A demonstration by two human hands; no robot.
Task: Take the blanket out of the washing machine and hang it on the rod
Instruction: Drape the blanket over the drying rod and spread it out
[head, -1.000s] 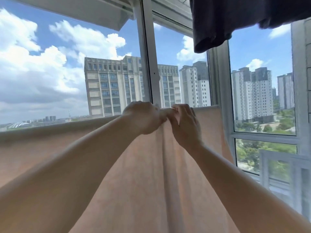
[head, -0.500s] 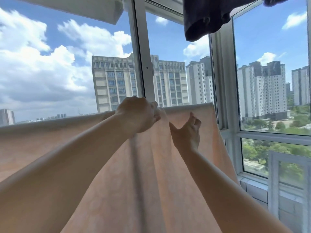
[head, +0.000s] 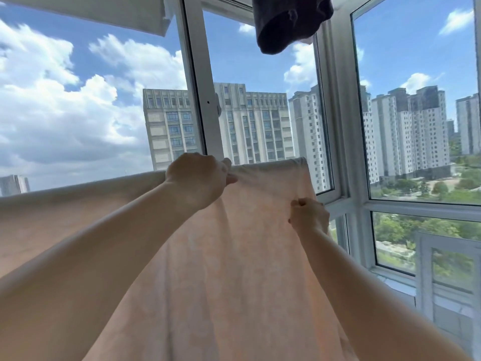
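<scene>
A pale peach blanket (head: 242, 256) hangs draped over a rod that it covers fully, its top fold running from the left edge to about the middle right. My left hand (head: 197, 178) grips the top fold of the blanket with curled fingers. My right hand (head: 308, 214) pinches the blanket's right side edge a little below the fold. The cloth is stretched between the two hands. The rod itself is hidden under the fabric.
White window frames (head: 203, 100) stand right behind the blanket, with a corner post (head: 338, 126) to the right. A dark garment (head: 283, 22) hangs overhead at the top. A low white railing (head: 426, 269) sits at the lower right. Tall buildings lie outside.
My right hand has left the top fold beside my left hand, moved right and down, and taken the blanket's side edge. The view has swung left.
</scene>
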